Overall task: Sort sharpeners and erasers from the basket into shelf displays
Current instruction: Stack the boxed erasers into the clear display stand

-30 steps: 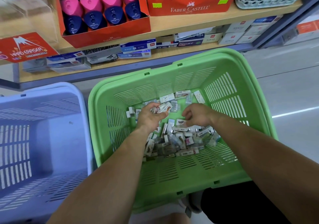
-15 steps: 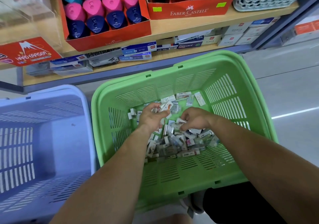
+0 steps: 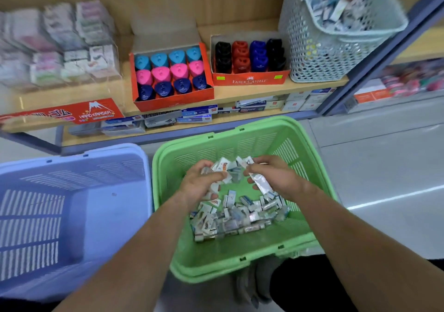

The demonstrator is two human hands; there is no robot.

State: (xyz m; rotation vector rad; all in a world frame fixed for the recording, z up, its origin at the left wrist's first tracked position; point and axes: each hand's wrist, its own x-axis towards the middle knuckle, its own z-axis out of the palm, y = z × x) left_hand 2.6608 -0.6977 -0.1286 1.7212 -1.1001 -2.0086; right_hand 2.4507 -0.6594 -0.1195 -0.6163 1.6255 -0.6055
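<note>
Green plastic basket (image 3: 228, 251) stands on the floor (image 3: 384, 167) just in front of the shelf (image 3: 223, 93), and both hands reach into it. A pile (image 3: 240, 218) of small white and silvery packets lies on its bottom, mostly toward the near right side; whether each is an eraser or a sharpener is too small to tell.

The left hand (image 3: 199, 184) is above the pile, its fingers (image 3: 217, 174) curled round a bunch of packets (image 3: 223, 165). The right hand (image 3: 276, 177) is beside it, nearly touching, fingers (image 3: 258, 167) clenched on more packets, with one long silvery packet (image 3: 260, 182) hanging down from the grip.

A blue basket (image 3: 72, 158) stands against the green one on the left.

On the shelf, an orange box (image 3: 173, 100) holds rows of light blue, pink and navy sharpeners (image 3: 168, 74). Right of it a Faber-Castell box (image 3: 249, 80) holds black, red and blue ones. Further right stands a pale mesh basket (image 3: 319, 54), with a second one full of packets tilted on top of it. At the left a clear case (image 3: 60, 47) holds stacked erasers, blurred. A red "HARD ERASER" sign (image 3: 96, 113) sits on the shelf edge, and flat boxes (image 3: 194, 116) lie on the lower shelf.
</note>
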